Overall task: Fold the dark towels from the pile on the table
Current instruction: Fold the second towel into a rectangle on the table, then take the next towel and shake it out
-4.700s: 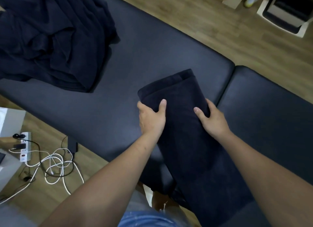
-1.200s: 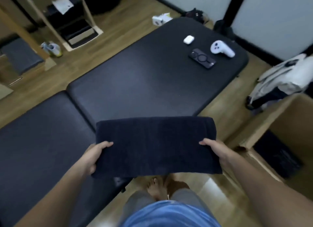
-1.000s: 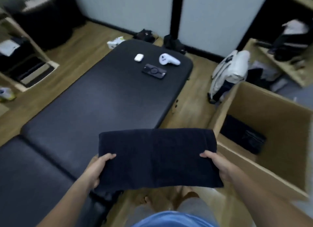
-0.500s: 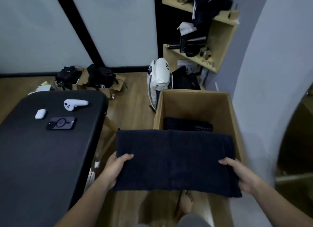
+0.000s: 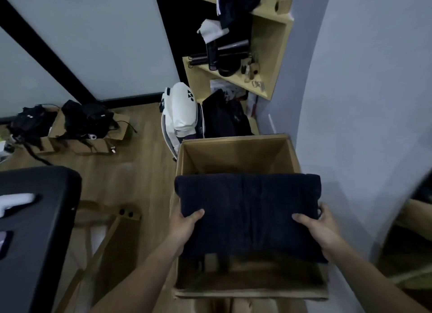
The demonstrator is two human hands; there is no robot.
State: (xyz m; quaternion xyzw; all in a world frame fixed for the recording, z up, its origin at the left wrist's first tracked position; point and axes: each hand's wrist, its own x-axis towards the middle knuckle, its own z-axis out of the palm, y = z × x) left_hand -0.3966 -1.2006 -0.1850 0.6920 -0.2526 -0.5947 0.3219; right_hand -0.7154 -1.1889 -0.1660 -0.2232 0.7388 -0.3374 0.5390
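A folded dark towel (image 5: 247, 214) hangs flat over the open cardboard box (image 5: 236, 153) on the floor. My left hand (image 5: 184, 226) grips its left edge, thumb on top and fingers underneath. My right hand (image 5: 320, 226) grips its right edge the same way. The towel hides most of the box's inside. The pile of unfolded towels is out of view.
The black padded table (image 5: 37, 231) stands at the left with blurred small items on it. A white sports bag (image 5: 180, 111) and dark bags lean behind the box. Wooden shelves (image 5: 268, 55) with clutter rise at the back right. A grey wall (image 5: 364, 125) runs close on the right.
I have turned from the table to the box, carrying the folded towel in both hands. The towel now sits directly over the box opening and covers the folded towel seen inside before.
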